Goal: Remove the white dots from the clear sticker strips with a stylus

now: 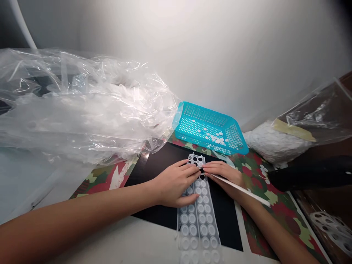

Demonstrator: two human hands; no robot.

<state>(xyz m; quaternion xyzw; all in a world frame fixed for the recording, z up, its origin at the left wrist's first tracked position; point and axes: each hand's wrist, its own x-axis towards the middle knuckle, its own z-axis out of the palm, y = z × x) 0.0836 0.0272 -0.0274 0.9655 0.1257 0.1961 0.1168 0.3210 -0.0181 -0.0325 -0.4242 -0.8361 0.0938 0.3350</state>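
Note:
A long translucent plastic sheet [202, 209] with rows of round raised discs runs toward me over a black mat [162, 176]. Near its far end several round holes show dark. My left hand [174, 183] rests across the sheet, fingers stretched out and thumb apart; what lies under the palm is hidden. My right hand [227, 174] is at the sheet's right edge, its fingertips by the dark holes. A thin white stick [247, 192] is gripped in it, slanting down to the right; the grip itself is partly hidden.
Behind the sheet stands a blue perforated basket [189, 135] holding several small white discs. Large clear plastic bags [96, 110] fill the left. At right are a bag of white pieces [277, 143], a dark object [308, 172] and a holed white sheet [327, 227].

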